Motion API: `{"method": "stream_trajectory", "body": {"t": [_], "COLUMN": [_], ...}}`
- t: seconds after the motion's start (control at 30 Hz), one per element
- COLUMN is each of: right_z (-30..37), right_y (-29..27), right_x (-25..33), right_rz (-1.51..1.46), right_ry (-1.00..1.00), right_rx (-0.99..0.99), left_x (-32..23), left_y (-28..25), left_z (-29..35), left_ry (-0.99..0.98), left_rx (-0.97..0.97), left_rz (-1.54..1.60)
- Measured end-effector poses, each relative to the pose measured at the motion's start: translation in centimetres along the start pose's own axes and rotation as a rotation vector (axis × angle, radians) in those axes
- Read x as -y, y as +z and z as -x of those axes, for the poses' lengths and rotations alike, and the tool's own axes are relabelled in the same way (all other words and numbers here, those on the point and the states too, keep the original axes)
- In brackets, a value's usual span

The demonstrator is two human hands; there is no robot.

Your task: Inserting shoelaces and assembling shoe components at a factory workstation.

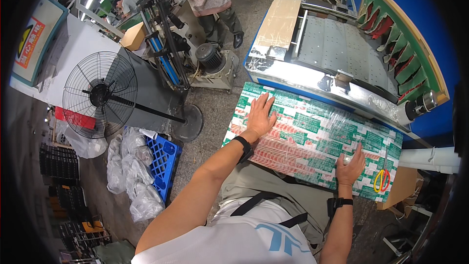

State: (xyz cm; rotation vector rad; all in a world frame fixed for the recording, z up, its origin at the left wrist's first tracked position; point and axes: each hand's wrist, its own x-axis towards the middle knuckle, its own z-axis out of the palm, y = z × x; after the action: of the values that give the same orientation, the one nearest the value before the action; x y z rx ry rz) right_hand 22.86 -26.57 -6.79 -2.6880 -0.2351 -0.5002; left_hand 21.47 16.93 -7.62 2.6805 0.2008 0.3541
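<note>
Right hand [350, 166]: fingers spread, pressing the wrapped pack's near right edge.
Left hand [260, 115]: flat, open on its far left.
Wrapped pack [312, 137]: green-and-red, across the lap, against the machine [337, 54].
Scissors [382, 176]: on the pack's right end.

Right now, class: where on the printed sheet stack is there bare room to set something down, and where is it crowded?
Free: the middle of the green, white and red sheet stack, between the left hand and right hand. Also free is the top strip along the machine's metal edge. Crowded: the right end, where the scissors lie beside the right hand.
</note>
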Motion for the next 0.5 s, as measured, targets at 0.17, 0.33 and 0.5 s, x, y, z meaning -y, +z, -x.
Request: {"method": "stream_trajectory", "body": {"t": [0.17, 0.33, 0.5], "right_z": [0.05, -0.01, 0.04], "right_y": [-0.01, -0.12, -0.11], "right_x": [-0.09, -0.02, -0.11], "right_rz": [-0.003, 0.005, -0.015], "right_ry": [0.015, -0.004, 0.040], "right_rx": [0.012, -0.007, 0.046], "left_x": [-0.10, -0.15, -0.17], "left_y": [0.02, -0.02, -0.03], "left_z": [-0.07, -0.08, -0.09], "left_ry": [0.000, -0.005, -0.007], "left_rx": [0.003, 0.004, 0.000], "left_rz": [0.006, 0.002, 0.003]}}
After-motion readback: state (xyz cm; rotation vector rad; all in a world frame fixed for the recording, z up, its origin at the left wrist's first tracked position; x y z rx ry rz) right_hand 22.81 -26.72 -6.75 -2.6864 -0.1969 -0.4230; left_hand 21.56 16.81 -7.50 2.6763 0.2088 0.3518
